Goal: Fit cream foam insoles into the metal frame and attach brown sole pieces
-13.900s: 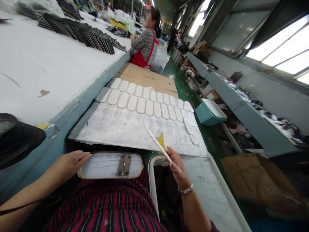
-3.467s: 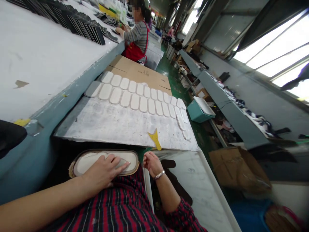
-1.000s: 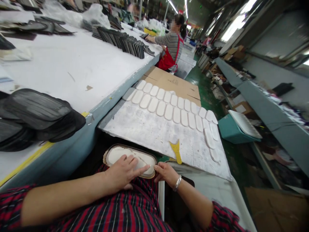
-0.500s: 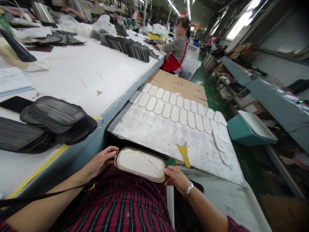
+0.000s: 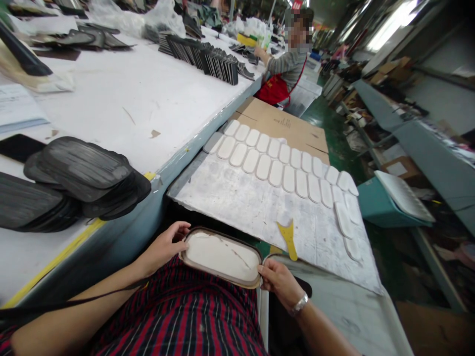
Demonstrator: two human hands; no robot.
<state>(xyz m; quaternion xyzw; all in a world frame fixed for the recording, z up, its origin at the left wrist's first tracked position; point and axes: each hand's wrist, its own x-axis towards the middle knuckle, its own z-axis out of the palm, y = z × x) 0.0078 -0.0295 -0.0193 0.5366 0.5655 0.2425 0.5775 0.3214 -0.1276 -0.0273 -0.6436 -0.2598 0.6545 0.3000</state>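
Note:
A long rounded panel [image 5: 218, 254], with a white middle and a raised brown rim, lies level just above my lap. At its left end is my left hand [image 5: 166, 247], the thumb on the rim and the fingers curled at the far corner. My right hand [image 5: 280, 282] pinches the right end between thumb and fingers; a silvery bracelet circles that wrist. Beyond the panel, a yellow forked tool [image 5: 288, 240] lies at the near edge of a whitish board [image 5: 237, 190]. Rows of white oval pieces [image 5: 275, 173] overlap along the board's far side.
Stacked black oval pieces [image 5: 79, 170] occupy the white table [image 5: 100, 106] at left, near its yellow-taped edge. Farther back stands a row of dark pieces [image 5: 202, 57]. A co-worker in a red apron [image 5: 276, 89] sits beyond the cardboard [image 5: 285, 123]. A teal bin [image 5: 388, 200] stands at right.
The view has shifted slightly. My left thumb has come onto the panel's left rim, and the panel sits a little farther right in view, still between both hands.

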